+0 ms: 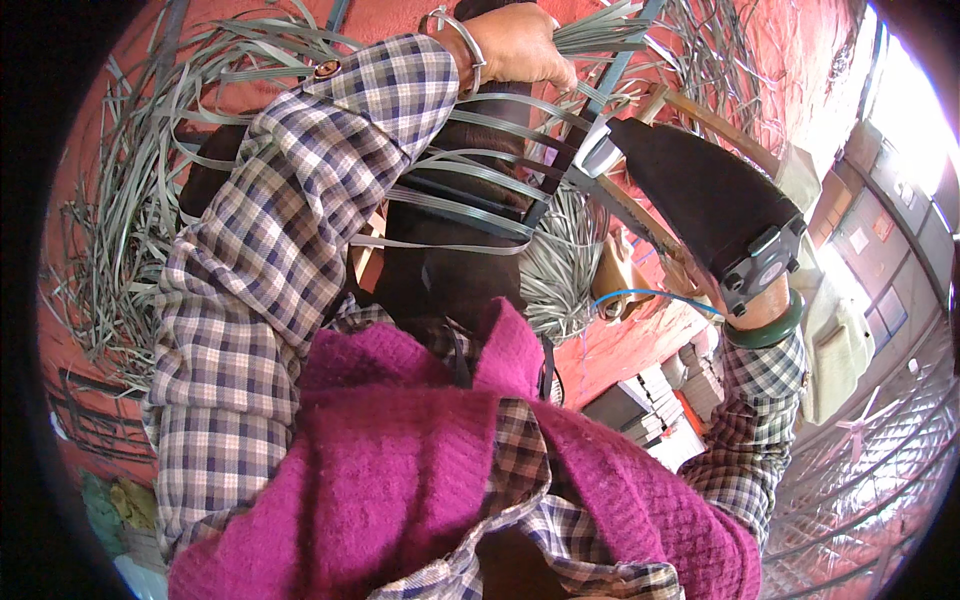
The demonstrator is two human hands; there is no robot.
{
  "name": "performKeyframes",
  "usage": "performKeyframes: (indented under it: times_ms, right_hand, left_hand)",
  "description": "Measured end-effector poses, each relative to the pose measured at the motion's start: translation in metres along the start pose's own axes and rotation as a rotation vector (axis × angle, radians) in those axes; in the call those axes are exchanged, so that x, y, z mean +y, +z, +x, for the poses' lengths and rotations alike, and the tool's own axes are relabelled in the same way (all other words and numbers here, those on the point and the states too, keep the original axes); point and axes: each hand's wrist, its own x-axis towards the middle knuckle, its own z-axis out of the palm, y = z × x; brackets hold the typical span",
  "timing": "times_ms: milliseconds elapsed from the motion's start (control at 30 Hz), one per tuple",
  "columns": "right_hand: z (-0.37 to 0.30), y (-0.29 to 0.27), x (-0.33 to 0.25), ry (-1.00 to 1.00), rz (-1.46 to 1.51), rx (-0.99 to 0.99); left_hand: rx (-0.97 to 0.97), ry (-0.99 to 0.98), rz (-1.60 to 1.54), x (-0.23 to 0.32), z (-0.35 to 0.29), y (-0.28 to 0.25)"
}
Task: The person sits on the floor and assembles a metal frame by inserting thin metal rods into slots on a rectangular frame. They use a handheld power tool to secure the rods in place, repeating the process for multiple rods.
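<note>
My left hand (pixel 515 45) is closed at the top, knuckles up, beside a fan of flat grey strips (pixel 605 30). Its fingertips are pressed together on a strip end. Below it, several grey strips (pixel 480 165) run side by side across a dark narrow frame (pixel 545 195), some bowed up in loose loops. On the right, my right hand (pixel 768 303) holds a black hand-held power tool (pixel 700 185), whose bulk hides my fingers. Its pale tip (pixel 598 150) is at the right side of the frame. A thin blue hose (pixel 655 293) curves toward my right wrist.
Tangled grey strips (pixel 120 260) lie over the red floor at left and upper right. A bundle of strips (pixel 562 265) hangs beside the frame. White and grey stacked pieces (pixel 655 400) sit at lower right, near a pale cloth (pixel 835 345) and a wire mesh (pixel 870 470).
</note>
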Motion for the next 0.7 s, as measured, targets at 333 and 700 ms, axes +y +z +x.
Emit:
performKeyframes:
  times_ms: [333, 700]
  right_hand:
    - [0.012, 0.003, -0.003, 0.016, -0.017, 0.07]
    - [0.009, 0.004, 0.0, -0.009, -0.015, 0.061]
  left_hand:
    - [0.005, 0.003, 0.092, 0.002, 0.0, 0.005]
    - [0.052, 0.047, 0.102, -0.005, -0.003, 0.011]
